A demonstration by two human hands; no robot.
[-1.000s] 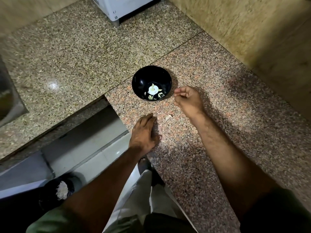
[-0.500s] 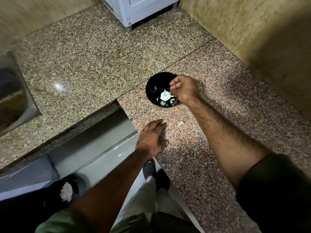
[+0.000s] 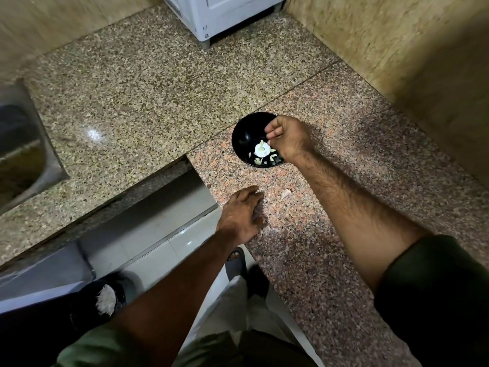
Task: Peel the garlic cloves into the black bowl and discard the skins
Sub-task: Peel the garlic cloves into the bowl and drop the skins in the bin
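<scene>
The right hand (image 3: 289, 139) has its fingers curled tight right over the black bowl (image 3: 244, 133), touching the white garlic (image 3: 262, 149) just below, while the flat left hand (image 3: 239, 217) rests farther away.

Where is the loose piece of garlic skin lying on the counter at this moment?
In the head view, the garlic skin lies on the pinkish counter, just right of the left hand's fingertips, nearer the person than the black bowl, beside the right forearm.
</scene>
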